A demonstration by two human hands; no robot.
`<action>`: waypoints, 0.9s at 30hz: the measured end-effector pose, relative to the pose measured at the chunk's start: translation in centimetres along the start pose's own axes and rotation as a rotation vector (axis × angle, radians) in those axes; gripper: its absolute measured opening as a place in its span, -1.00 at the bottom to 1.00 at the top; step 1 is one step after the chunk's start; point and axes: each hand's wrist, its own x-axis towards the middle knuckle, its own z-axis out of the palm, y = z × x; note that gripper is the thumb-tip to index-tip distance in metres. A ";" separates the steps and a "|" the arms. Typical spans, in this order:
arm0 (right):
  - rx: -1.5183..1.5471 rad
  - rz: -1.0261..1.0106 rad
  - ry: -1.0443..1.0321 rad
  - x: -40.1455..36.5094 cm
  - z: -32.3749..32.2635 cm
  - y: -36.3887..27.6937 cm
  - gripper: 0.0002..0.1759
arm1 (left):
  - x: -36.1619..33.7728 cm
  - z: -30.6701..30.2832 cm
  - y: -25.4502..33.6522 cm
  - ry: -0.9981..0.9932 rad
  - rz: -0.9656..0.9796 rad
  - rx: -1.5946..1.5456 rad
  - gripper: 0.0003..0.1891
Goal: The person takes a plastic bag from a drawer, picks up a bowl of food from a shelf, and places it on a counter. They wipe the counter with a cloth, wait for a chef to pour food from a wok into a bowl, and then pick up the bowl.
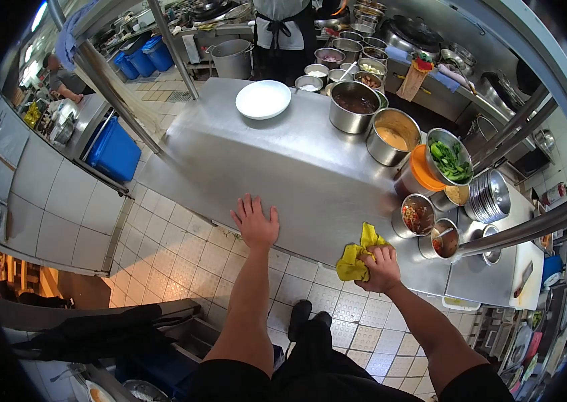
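Observation:
My left hand (pixel 257 222) lies flat at the near edge of the steel counter (pixel 230 161), its fingers spread and nothing in it. Further right, my right hand (pixel 381 269) grips a crumpled yellow cloth (pixel 360 256), which rests on the counter near the front edge. Just beyond that hand stand two steel pots of chopped red sauce, one (pixel 417 216) behind the other (pixel 440 239). A white plate (pixel 263 100) sits at the counter's far side, well away from both hands.
Along the right stand a pot of dark sauce (pixel 353 108), a pot of brownish sauce (pixel 392 137), a bowl of green vegetables (pixel 449 157) and stacked steel bowls (pixel 488 195). A knife (pixel 524 279) lies on a white board. Another person (pixel 284 33) in an apron stands behind the counter.

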 end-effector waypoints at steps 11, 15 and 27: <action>0.001 0.015 -0.034 -0.2 0.4 0.2 -0.27 | 0.0 -0.5 0.1 -0.046 -0.007 0.009 -0.39; -0.004 0.030 -0.054 -0.2 0.3 0.1 -0.28 | 0.0 -0.4 0.1 -0.025 -0.001 -0.017 -0.40; -0.005 0.034 -0.055 -0.2 0.3 0.0 -0.27 | 0.1 -0.4 0.0 -0.027 0.004 -0.029 -0.40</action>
